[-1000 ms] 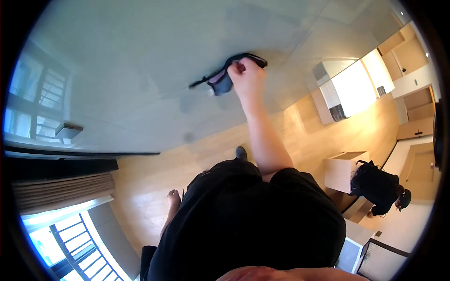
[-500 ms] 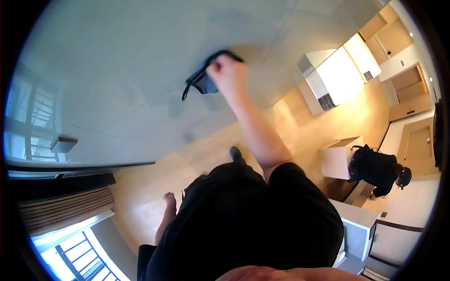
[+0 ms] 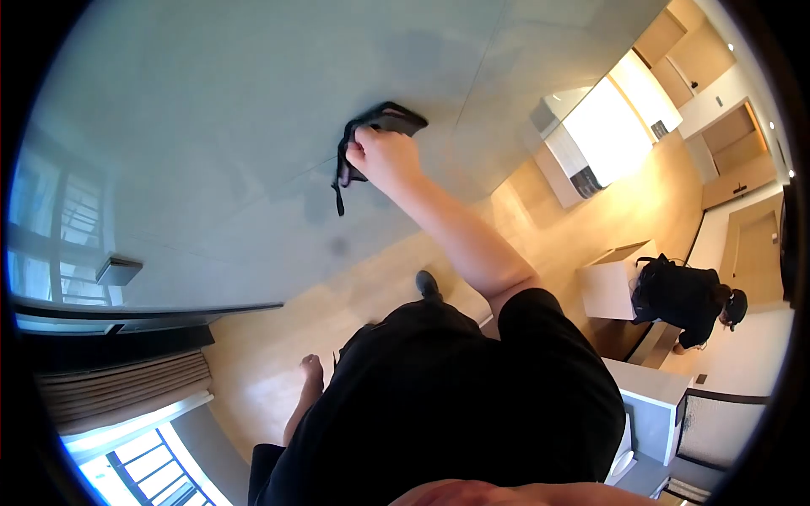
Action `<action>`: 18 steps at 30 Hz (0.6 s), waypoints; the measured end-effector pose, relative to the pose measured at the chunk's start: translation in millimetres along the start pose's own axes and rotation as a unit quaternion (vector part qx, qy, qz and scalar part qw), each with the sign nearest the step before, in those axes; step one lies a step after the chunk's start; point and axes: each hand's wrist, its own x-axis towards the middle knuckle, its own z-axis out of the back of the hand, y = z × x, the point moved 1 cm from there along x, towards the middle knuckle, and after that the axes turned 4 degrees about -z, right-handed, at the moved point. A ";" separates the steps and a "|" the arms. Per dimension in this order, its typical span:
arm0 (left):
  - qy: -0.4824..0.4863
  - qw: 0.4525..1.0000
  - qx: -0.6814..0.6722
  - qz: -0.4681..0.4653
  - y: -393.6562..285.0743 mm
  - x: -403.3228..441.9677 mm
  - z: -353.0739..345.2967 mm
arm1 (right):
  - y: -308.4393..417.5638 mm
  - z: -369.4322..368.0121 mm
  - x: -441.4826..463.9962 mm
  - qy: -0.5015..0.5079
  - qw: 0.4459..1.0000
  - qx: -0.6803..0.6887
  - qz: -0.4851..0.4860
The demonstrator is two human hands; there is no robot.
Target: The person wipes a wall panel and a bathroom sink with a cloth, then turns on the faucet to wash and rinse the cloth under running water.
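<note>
Across the upper left, glossy surface [image 3: 253, 93]: trapped grit could scratch it.
Dark cloth [image 3: 398, 121]: upper middle, apparently against it; could slip if pinched loosely.
Right hand [image 3: 386, 158]: gripping the cloth.
Left hand [image 3: 312, 367]: lower left, curled (whether empty, cannot tell).
Strap [image 3: 340, 202]: loose, could snag.

Broad glossy grey surface [image 3: 253, 101] fills upper L & ctr of frame. Dark soft strapped item [image 3: 398, 116] is in front of its mid area, R hand [image 3: 386, 158] on it; small flat metallic block [image 3: 118, 271] at surface's lower L. Pale wood floor [image 3: 270, 341] below surface, L hand [image 3: 311, 367] in front of it, lower L-ctr. Brown pleated curtain [image 3: 126, 386] lower L, barred window [image 3: 156, 455] below it. Pale wooden box [image 3: 606, 288] mid-R, black-clad person [image 3: 679, 295] just R of it; grey-white cabinet [image 3: 645, 384] below both, lower R.
</note>
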 end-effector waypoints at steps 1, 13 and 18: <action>0.013 0.999 0.051 -0.002 3.3 -1.8 0.6 | -1.3 5.7 2.3 -0.058 0.998 0.014 0.017; -0.014 0.998 -0.023 0.064 -16.5 -15.5 -9.1 | -74.8 -35.9 -29.7 -0.109 0.868 0.382 -0.298; 0.014 0.999 0.025 -0.018 -44.8 -14.3 -18.5 | -71.5 -79.3 -46.4 0.026 0.778 0.554 -0.295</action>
